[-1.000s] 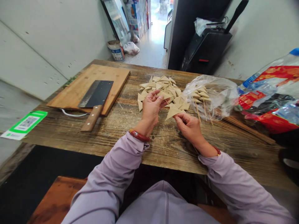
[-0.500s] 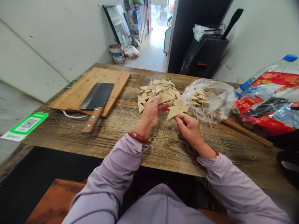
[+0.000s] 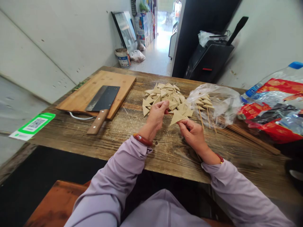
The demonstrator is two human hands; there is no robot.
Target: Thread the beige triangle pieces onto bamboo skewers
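Note:
My left hand (image 3: 156, 116) is closed in a pinch at the near edge of a pile of flat tan triangular pieces (image 3: 163, 91). Whatever lies between its thumb and forefinger blends into the pile, so I cannot make it out. My right hand (image 3: 193, 134) grips a tan triangular piece (image 3: 177, 118) at its lower edge, just above the tabletop. A thin stick shows faintly below this hand; how it meets the piece is hidden by the fingers.
Wooden table (image 3: 132, 138). At left, a cleaver (image 3: 104, 101) rests on a cutting board (image 3: 123, 80), its handle overhanging the near edge. At right are a clear plastic bag (image 3: 222, 104) with skewered triangles, bundled thin sticks (image 3: 255, 138), and a plastic bottle (image 3: 279, 75) among red packaging.
My left hand's fingers, stretched out beneath a triangle before, have drawn together into a pinch. My right hand keeps its hold on the triangular piece. The whole view has shifted slightly.

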